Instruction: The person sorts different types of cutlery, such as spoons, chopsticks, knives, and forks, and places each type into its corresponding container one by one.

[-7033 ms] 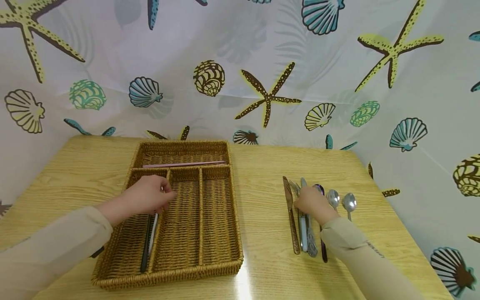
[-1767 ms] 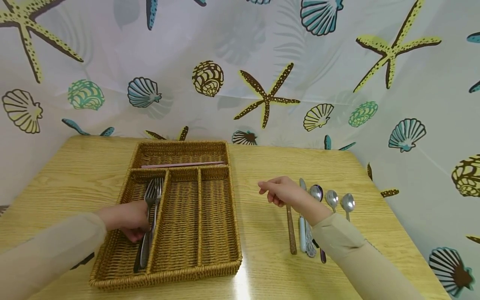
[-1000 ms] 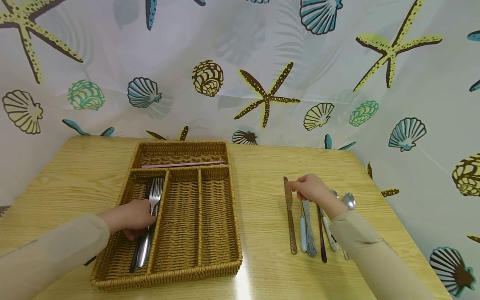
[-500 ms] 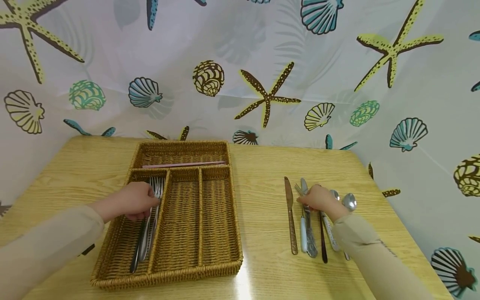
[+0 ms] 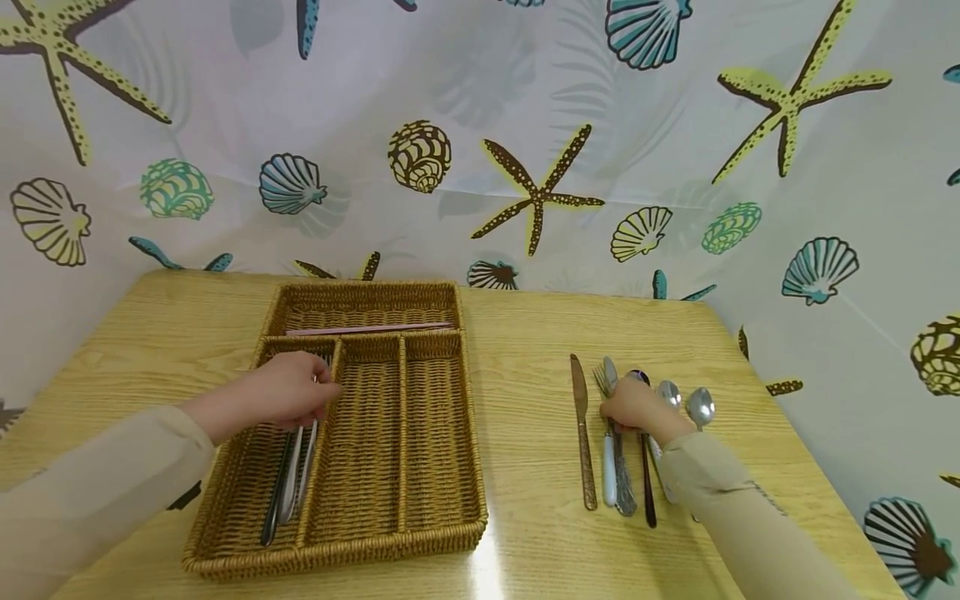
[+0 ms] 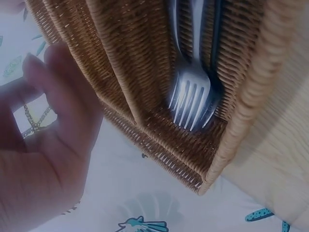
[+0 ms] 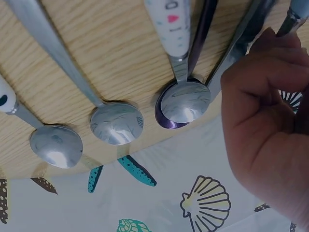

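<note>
My left hand (image 5: 296, 392) hovers over the left compartment of the wicker tray (image 5: 333, 554), its fingers loosely bent around nothing. Several forks (image 6: 193, 92) lie together below it, tines toward the far end, one with a dark handle (image 5: 272, 517). On the table at right, my right hand (image 5: 637, 406) pinches the neck of a fork with a pale blue handle (image 5: 609, 479); its tines (image 5: 600, 381) stick out past the fingertips. An ornate silver knife (image 5: 624, 492) lies right beside that fork, partly covered by the hand. Left of both is a bronze knife (image 5: 582, 425).
Right of the hand lie several spoons: a dark purple one (image 5: 649, 500) with a white-handled spoon (image 7: 186, 101) resting over its bowl, and silver spoons (image 5: 701, 407) farther right. Pink chopsticks (image 5: 367, 328) lie in the tray's back compartment. A patterned sheet (image 5: 450, 250) hangs behind the table.
Since seven seconds ago a fork has joined those in the tray. My left hand has lifted off the forks. My right hand has come down onto the blue-handled fork and shifted it slightly right.
</note>
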{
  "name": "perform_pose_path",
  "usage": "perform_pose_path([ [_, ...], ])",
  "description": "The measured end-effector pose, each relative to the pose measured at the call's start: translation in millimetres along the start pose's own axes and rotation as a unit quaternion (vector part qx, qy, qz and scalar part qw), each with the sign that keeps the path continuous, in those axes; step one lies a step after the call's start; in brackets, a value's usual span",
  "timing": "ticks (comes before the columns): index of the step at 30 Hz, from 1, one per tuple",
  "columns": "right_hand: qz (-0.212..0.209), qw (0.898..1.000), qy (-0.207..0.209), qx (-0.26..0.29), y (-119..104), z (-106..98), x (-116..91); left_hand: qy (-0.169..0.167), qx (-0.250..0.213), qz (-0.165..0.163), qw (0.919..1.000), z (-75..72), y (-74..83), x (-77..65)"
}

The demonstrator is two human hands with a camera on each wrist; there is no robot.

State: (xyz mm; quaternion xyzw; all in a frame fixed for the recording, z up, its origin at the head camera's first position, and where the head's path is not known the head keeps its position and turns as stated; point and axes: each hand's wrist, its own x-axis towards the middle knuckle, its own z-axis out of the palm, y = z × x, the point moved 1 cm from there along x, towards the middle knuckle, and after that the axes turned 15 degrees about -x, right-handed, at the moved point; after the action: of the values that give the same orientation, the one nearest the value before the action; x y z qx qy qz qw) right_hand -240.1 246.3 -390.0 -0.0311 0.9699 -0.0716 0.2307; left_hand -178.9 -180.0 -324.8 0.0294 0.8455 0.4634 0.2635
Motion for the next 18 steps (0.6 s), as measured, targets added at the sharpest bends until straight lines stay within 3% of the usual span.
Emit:
perform_pose_path([
  [10, -0.041, 0.999, -0.018, 0.016, -7, -9, -3, -0.017, -0.028, 0.000, 0.9995, 4.0, 5.6, 1.1],
  [18, -0.055, 0.991, -0.063, 0.101, -25, -16, -5, -0.041, -0.088, -0.008, 0.9953, 13.8, 12.0, 7.8],
])
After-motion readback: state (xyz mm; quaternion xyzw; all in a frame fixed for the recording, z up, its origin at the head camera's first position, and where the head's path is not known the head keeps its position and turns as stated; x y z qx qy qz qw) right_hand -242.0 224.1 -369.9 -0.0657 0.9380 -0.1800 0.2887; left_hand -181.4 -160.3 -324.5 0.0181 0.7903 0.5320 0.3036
